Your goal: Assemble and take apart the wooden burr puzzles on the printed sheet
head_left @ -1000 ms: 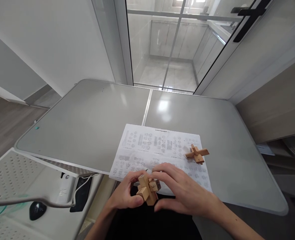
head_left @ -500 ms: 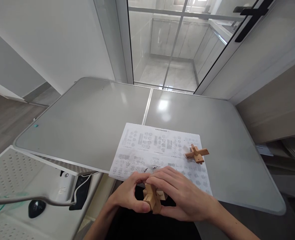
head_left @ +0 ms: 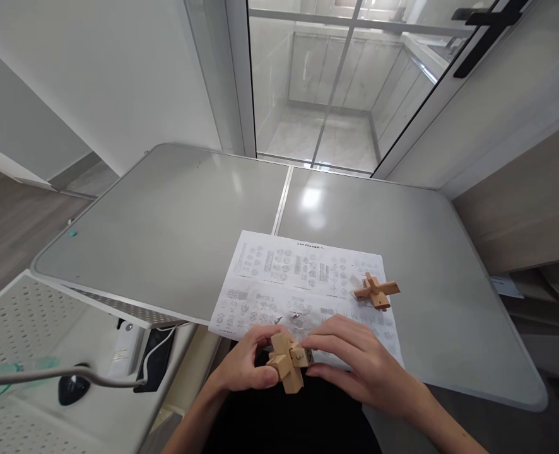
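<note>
Both hands hold a wooden burr puzzle (head_left: 288, 362) of interlocked light-wood bars, just over the near edge of the grey table (head_left: 175, 221). My left hand (head_left: 244, 369) grips its left side with thumb and fingers curled round. My right hand (head_left: 362, 366) pinches a bar end on its right side with the fingertips. A second, smaller wooden cross puzzle (head_left: 376, 291) lies on the right part of a printed instruction sheet (head_left: 279, 277), apart from both hands.
The table is made of two grey panels with a seam down the middle, backed by a glass door and white wall. At lower left a perforated white shelf (head_left: 19, 309) carries a cable, a black mouse (head_left: 71, 389) and a white device (head_left: 125, 343).
The puzzle has been turned in my hands and lifted slightly. My right fingers have slid off its top to pinch a bar end on the right. The camera view shifted a little.
</note>
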`<state>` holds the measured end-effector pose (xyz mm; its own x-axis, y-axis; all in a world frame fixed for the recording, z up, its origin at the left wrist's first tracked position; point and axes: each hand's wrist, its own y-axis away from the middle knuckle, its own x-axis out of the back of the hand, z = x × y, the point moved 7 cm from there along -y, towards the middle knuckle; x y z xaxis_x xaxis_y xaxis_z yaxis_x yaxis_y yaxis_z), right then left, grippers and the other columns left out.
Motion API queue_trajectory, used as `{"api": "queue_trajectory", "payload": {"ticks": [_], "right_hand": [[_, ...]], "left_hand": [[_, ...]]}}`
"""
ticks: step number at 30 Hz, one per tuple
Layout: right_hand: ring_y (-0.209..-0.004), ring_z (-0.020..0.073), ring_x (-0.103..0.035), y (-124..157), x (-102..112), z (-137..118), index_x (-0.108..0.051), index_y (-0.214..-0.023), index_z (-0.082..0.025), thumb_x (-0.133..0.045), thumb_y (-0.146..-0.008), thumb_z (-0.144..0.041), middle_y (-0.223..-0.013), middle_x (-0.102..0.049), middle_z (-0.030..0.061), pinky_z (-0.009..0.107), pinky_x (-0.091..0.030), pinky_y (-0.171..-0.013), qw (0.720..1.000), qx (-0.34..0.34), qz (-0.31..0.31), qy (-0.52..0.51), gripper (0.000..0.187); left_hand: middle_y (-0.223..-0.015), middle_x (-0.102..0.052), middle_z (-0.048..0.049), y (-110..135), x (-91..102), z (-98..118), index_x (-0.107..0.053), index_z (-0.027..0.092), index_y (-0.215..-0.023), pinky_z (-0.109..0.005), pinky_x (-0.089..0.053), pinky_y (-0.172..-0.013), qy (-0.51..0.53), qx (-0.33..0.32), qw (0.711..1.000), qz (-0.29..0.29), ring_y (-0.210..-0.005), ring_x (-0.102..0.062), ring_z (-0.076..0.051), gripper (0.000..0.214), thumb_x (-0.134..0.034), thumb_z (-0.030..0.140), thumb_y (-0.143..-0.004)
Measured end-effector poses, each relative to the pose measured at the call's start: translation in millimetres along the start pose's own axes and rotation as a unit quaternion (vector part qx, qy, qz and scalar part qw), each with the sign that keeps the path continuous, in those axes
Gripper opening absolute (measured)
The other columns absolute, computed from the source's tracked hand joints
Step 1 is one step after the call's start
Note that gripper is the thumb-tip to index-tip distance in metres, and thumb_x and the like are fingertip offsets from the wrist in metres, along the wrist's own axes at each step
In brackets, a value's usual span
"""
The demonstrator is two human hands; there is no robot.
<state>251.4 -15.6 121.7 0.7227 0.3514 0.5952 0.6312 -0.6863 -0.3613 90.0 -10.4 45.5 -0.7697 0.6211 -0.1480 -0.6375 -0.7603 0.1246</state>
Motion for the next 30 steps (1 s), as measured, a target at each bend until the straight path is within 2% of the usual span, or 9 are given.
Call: {"api": "queue_trajectory", "payload": {"ticks": [4, 11, 13, 16, 18, 20, 22, 25, 30], "right_hand": [[-0.085, 0.0199, -0.069, 0, -1, -4, -0.061, -0.127, -0.020, -0.060, -0.106, -0.015, -0.101, -0.076, 0.0060, 0.035, -0.054, -0.073, 1.000, 0.019, 0.000, 0.004, 0.022], [-0.087, 0.0196, -0.070, 4, -1, -2, -0.061, -0.123, -0.021, -0.064, -0.105, -0.022, -0.102, -0.075, 0.0042, 0.034, -0.054, -0.075, 0.999, -0.008, -0.027, 0.026, 0.018], [-0.097, 0.0213, -0.070, 6, 0, -3, -0.058, -0.131, -0.021, -0.065, -0.105, -0.026, -0.112, -0.074, 0.0073, 0.034, -0.057, -0.081, 0.999, -0.010, -0.027, 0.034, 0.028], [-0.120, 0.0257, -0.065, 4, 0, -8, -0.046, -0.149, -0.019, -0.070, -0.101, -0.040, -0.134, -0.065, 0.0146, 0.037, -0.057, -0.096, 0.999, -0.005, -0.029, 0.035, 0.057], [-0.130, 0.0283, -0.059, 1, -6, -13, -0.037, -0.156, -0.019, -0.075, -0.096, -0.049, -0.144, -0.059, 0.0170, 0.040, -0.055, -0.104, 0.998, 0.000, -0.051, 0.027, 0.078], [-0.137, 0.0299, -0.054, -3, -14, -16, -0.032, -0.160, -0.019, -0.078, -0.092, -0.051, -0.149, -0.056, 0.0173, 0.043, -0.052, -0.111, 0.996, 0.006, -0.083, 0.026, 0.088], [-0.139, 0.0295, -0.053, -6, -21, -18, -0.030, -0.161, -0.018, -0.076, -0.096, -0.039, -0.149, -0.057, 0.0170, 0.045, -0.049, -0.115, 0.994, 0.016, -0.102, 0.031, 0.083], [-0.133, 0.0277, -0.058, -6, -20, -20, -0.031, -0.160, -0.017, -0.068, -0.098, -0.020, -0.144, -0.062, 0.0159, 0.045, -0.051, -0.110, 0.995, 0.033, -0.087, 0.028, 0.072], [-0.125, 0.0263, -0.065, 2, 6, -16, -0.035, -0.158, -0.024, -0.073, -0.096, -0.024, -0.138, -0.067, 0.0115, 0.039, -0.058, -0.102, 0.999, -0.011, -0.027, 0.016, 0.072]], "left_hand": [[-0.076, -0.069, -0.0058, -2, -7.3, -3, -0.070, 0.018, -0.093, -0.032, -0.052, -0.065, 0.012, 0.012, 1.000, -0.018, -0.070, -0.065, -0.022, 0.080, -0.066, 0.093, -0.064], [-0.078, -0.068, -0.0052, -1, -11.0, -5, -0.067, 0.018, -0.093, -0.030, -0.050, -0.065, 0.029, 0.006, 0.999, -0.019, -0.070, -0.062, -0.020, 0.076, -0.068, 0.089, -0.068], [-0.078, -0.066, -0.0044, 0, -9.9, -7, -0.066, 0.017, -0.092, -0.028, -0.048, -0.064, 0.030, -0.001, 0.999, -0.018, -0.069, -0.058, -0.018, 0.075, -0.068, 0.088, -0.069], [-0.080, -0.064, -0.0039, 0, -9.0, -9, -0.066, 0.016, -0.092, -0.026, -0.046, -0.065, 0.035, -0.015, 0.999, -0.014, -0.070, -0.055, -0.016, 0.073, -0.069, 0.086, -0.071], [-0.083, -0.065, -0.0050, -1, -11.0, -9, -0.069, 0.015, -0.097, -0.028, -0.048, -0.068, 0.032, -0.026, 0.999, -0.021, -0.074, -0.057, -0.017, 0.075, -0.068, 0.086, -0.072], [-0.086, -0.067, -0.0062, -3, -14.4, -7, -0.071, 0.016, -0.102, -0.031, -0.050, -0.073, 0.020, -0.034, 0.999, -0.033, -0.079, -0.060, -0.020, 0.078, -0.066, 0.088, -0.073], [-0.088, -0.068, -0.0062, -5, -16.5, -5, -0.072, 0.017, -0.106, -0.033, -0.051, -0.077, 0.002, -0.038, 0.999, -0.039, -0.082, -0.061, -0.022, 0.081, -0.065, 0.089, -0.073], [-0.087, -0.069, -0.0055, -5, -16.1, -4, -0.072, 0.016, -0.107, -0.034, -0.051, -0.078, -0.007, -0.036, 0.998, -0.045, -0.082, -0.061, -0.022, 0.083, -0.062, 0.091, -0.073], [-0.084, -0.075, -0.0064, 3, -3.4, -3, -0.067, 0.016, -0.103, -0.030, -0.046, -0.072, 0.012, -0.030, 0.999, -0.034, -0.074, -0.063, -0.019, 0.071, -0.069, 0.082, -0.077]]}}
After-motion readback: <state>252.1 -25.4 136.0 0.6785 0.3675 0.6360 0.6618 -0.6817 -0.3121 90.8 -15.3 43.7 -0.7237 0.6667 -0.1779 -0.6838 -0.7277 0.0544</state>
